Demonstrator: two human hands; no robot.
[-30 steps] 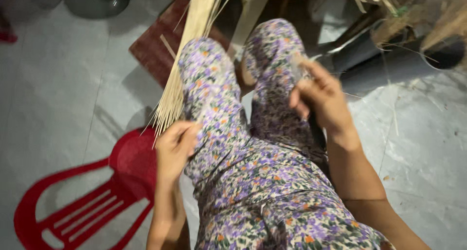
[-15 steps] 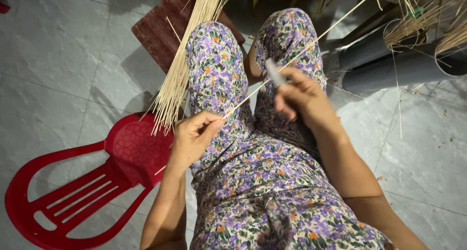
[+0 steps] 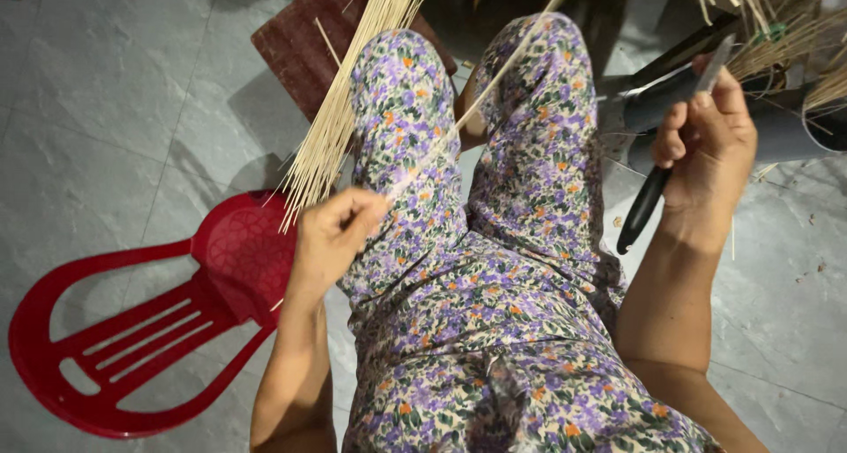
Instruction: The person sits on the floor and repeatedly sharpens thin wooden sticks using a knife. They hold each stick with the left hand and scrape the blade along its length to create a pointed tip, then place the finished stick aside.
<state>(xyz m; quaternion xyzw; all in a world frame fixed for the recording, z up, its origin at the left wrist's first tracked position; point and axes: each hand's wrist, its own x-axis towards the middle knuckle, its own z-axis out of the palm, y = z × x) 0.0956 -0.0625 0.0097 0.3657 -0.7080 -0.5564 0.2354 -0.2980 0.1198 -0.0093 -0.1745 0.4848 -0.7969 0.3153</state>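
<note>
Here, near the middle of the frame, the left hand (image 3: 331, 232) pinches the lower end of a thin pale stick (image 3: 476, 100), its grip pressed together around it between thumb and fingers. The stick is long, straight and straw-coloured, and it slants up and to the right from the hand, across the flowered trousers (image 3: 494, 277), toward the top centre of the frame. At the right side, the right hand (image 3: 706, 149) is closed around a knife (image 3: 670, 144); its black handle hangs out below the palm, and the grey blade points up past the fingers toward the upper right corner. The two hands are well apart, one on each side of the knees. Just left of the left knee lies a bundle of sticks (image 3: 344, 109) of the same pale colour, fanning down from the top of the frame to just above the left hand. Its lower ends reach over a red plastic chair (image 3: 132, 329) lying in the lower left on the grey tiled floor (image 3: 106, 118). A dark red board (image 3: 304, 47) lies under the bundle in the upper part. More loose sticks (image 3: 776, 29) and dark pipes (image 3: 776, 131) fill the upper right corner.
</note>
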